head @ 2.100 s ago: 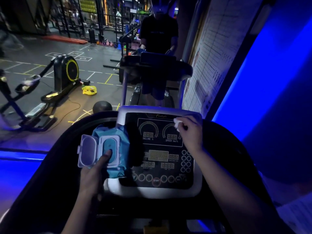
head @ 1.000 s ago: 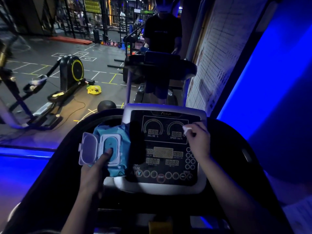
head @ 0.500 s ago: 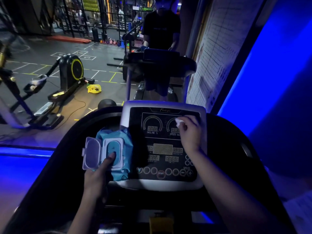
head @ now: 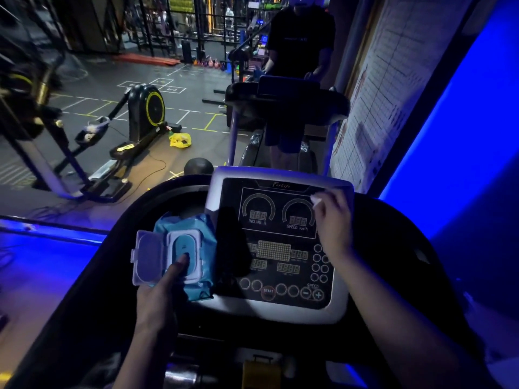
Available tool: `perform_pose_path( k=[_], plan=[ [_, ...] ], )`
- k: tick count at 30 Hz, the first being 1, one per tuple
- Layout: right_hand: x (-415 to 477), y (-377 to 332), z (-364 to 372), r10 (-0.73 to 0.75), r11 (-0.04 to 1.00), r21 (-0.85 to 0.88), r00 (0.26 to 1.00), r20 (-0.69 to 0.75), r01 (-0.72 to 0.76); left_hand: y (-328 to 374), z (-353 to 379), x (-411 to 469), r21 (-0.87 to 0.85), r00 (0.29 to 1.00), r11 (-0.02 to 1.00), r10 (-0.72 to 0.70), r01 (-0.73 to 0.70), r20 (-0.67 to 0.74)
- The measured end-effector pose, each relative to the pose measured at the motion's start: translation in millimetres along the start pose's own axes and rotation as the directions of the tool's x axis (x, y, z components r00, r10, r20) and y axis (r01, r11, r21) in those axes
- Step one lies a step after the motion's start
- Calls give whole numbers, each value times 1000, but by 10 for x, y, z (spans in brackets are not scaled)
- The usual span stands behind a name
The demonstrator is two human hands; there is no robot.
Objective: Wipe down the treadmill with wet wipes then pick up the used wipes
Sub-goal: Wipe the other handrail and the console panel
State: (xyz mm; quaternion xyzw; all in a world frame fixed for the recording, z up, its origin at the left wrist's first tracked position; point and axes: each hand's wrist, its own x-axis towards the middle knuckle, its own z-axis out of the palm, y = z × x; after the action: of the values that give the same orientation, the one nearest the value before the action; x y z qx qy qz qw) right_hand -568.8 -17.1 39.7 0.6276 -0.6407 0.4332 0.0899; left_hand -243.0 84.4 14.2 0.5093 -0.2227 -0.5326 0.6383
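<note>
The treadmill (head: 398, 248) filled the lower view, its dark dashboard curving round a silver-framed control panel (head: 275, 256). The panel's glossy black face carried dials, readouts and a row of round buttons. Wiping it was best done in long overlapping passes from the top edge down, with light pressure over the buttons so nothing got set off.

A blue pack of wipes (head: 185, 228) sat over the panel's left edge, its clear lid (head: 147, 256) flipped open to the left. It covered part of the frame there and, in my judgement, would need shifting so that strip got cleaned too. The left hand (head: 160, 299) grasped the pack from below, thumb laid on the oval opening.

The right hand (head: 334, 217) was curled round a small white wipe (head: 316, 199), pinched at the fingertips and pressed to the panel's upper right corner, just above the speed dial. Bunched so small, the wipe touched little of the surface at once. Spreading it flatter under the fingers would likely cover more and leave fewer streaks.
</note>
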Motion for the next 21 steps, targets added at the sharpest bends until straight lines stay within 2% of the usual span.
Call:
perform_pose_path(
  k=[2,4,6,7,9,10,11,13,15,17,19,21],
  plan=[
    [153,-194,77,-24,999,23,999,26,23,-13,47,-65,-2,1000,1000,-3,3,-10],
    [119,-411,269,-109,993,66,977,183,99,-33,90,-91,4,1000,1000,-7,7,-20],
    [-86,-544,434,-225,968,187,906,358,166,-50,112,-116,18,1000,1000,9,-8,-20],
    [-216,-560,463,-290,953,202,875,388,227,-47,123,-139,21,1000,1000,17,-16,-22],
    [-449,-464,413,-340,940,124,852,399,317,-48,120,-196,28,1000,1000,14,-13,-27],
    [-509,-371,357,-318,947,91,854,412,309,-74,90,-203,23,999,1000,17,-16,-32],
    [-529,-281,256,-274,961,81,872,405,264,-85,78,-227,28,999,1000,14,-13,-39],
    [-457,-68,38,-93,994,86,954,286,72,-106,56,-287,34,998,999,8,-6,-62],
    [-272,71,-66,-73,997,32,989,131,70,-165,11,-331,27,997,1000,-6,8,-81],
    [-84,43,-34,-38,999,37,998,40,37,-170,30,-426,45,996,999,-27,30,-85],
    [38,-135,75,-46,993,106,999,27,43,-180,30,-492,50,995,998,-34,39,-99],
    [0,-369,230,-123,980,172,983,138,99,-180,56,-578,41,996,999,-24,28,-80]
  ],
)
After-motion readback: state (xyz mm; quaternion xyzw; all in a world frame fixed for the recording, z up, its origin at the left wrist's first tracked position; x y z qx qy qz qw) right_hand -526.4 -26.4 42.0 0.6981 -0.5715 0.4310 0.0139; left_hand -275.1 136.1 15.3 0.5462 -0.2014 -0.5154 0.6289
